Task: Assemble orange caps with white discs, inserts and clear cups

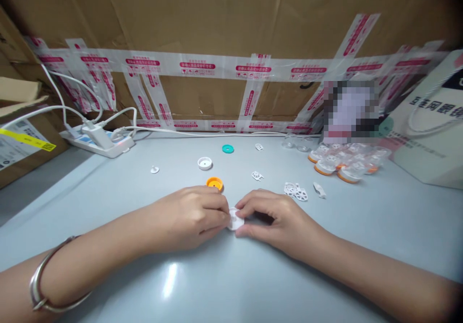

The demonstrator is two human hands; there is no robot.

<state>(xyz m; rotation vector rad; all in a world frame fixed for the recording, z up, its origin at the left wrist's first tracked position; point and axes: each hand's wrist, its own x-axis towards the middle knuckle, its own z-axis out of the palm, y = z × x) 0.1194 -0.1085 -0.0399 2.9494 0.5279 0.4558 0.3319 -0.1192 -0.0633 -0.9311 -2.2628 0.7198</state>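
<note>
Between my two hands, low over the table's middle, is a small round white plastic part [236, 221]. My left hand [197, 215] closes its fingertips on the left side of it and hides part of that edge. My right hand [277, 217] pinches the same part from the right with thumb and fingers. Just beyond my left fingers lies an orange round cap [214, 183], partly covered by them. Farther back are a white round cap [204, 163] and a teal disc [227, 148]. A small white disc with a stem [155, 169] lies to the left.
White spoked pieces [295, 192] and a curved white piece [320, 190] lie right of my hands. Clear-domed assemblies with orange bases [349, 172] cluster at back right, by a paper bag [430, 120]. A power strip [104, 142] with cables stands back left, before a taped cardboard box [217, 99].
</note>
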